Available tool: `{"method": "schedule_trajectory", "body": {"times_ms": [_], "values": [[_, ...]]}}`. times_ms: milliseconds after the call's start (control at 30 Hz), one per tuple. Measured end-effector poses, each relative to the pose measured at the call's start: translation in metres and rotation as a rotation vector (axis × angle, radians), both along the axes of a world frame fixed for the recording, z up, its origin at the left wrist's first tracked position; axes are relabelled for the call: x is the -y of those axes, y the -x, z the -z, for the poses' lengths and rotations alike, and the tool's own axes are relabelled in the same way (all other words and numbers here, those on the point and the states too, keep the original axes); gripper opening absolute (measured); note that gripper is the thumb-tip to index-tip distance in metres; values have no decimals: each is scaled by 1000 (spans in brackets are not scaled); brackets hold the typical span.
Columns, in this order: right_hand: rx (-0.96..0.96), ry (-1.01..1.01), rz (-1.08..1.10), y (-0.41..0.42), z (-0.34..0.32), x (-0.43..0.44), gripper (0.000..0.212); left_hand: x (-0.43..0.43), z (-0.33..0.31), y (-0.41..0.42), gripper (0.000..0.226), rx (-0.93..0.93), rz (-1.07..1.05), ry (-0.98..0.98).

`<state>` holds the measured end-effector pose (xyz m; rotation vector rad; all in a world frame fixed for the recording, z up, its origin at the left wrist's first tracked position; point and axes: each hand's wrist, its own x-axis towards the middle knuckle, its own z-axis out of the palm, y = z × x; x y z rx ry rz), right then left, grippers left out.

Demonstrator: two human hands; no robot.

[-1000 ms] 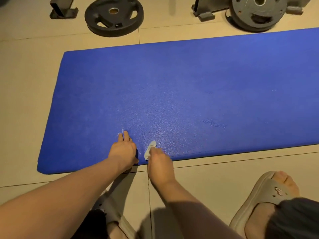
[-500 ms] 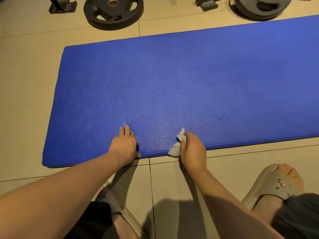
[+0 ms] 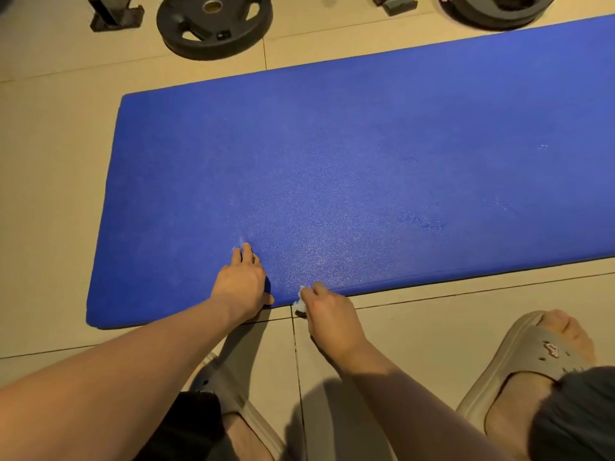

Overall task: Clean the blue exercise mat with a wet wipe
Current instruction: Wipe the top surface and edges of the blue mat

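left hand (image 3: 241, 284) flat on blue exercise mat (image 3: 366, 154), right hand (image 3: 327, 316) pinching wet wipe (image 3: 300, 302)
left fingers lie straight, pressing the mat down, likely so it won't slide under the wiping. right fingers curl round the small bunched wipe, touching the mat's near edge at 6 o'clock in view, just at 3 o'clock of the left hand. mat lies flat on tiled floor (image 3: 50, 194), faint sheen near the hands; stretch toward 3 o'clock probably still to do. weight plate (image 3: 213, 24) at 11 o'clock beyond the mat, sandal (image 3: 525, 354) at 4 o'clock.

Dark shorts (image 3: 579, 410) and beige perforated slide sandals (image 3: 519, 354).
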<state>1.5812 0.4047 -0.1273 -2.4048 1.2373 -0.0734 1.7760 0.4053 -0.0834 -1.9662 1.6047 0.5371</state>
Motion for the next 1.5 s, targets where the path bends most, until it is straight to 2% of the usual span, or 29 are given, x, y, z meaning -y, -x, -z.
{"method": "schedule_trajectory", "body": {"times_ms": [33, 100, 167, 267, 333, 467, 533, 633, 700, 767, 867, 1000, 1233, 1300, 1500], "values": [[38, 11, 35, 8, 4, 3, 27, 0, 0, 0, 98, -6, -1, 1], [137, -4, 274, 31, 7, 13, 7, 0, 0, -1, 97, -6, -1, 6], [195, -44, 536, 51, 4, 22, 17, 0, 0, 0, 98, 1, 3, 7], [215, -23, 708, 50, 3, 25, 8, 1, 1, 1, 98, 7, -1, -1], [255, -81, 673, 28, 3, 17, 10, 0, 1, 2, 97, 1, -8, 2], [183, -191, 560, -26, -1, -5, 18, -1, 0, 2, 97, -4, -20, 13], [198, -204, 527, -41, -8, -10, 27, -2, 1, 1, 96, -3, -21, 22], [169, -175, 358, -48, -13, -17, 41, -4, 2, 0, 94, 1, -13, 39], [158, -193, 276, -45, -9, -20, 41, -4, 2, 1, 94, 14, 0, 48], [158, -214, 245, -41, -3, -24, 30, -3, 1, 2, 96, 13, -6, 46], [165, -221, 253, -35, 0, -27, 17, -2, 0, 4, 97, 2, -23, 44], [164, -239, 378, -20, 0, -19, 22, -3, -2, 3, 97, -7, -35, 38], [289, -306, 797, 4, -6, -11, 16, -3, -1, 2, 96, -19, -32, 45], [309, -324, 786, -8, -8, -14, 16, -4, -1, 2, 96, -15, -31, 45], [224, -279, 467, -28, -11, -6, 20, -7, 2, 2, 99, -10, -30, 64]]}}
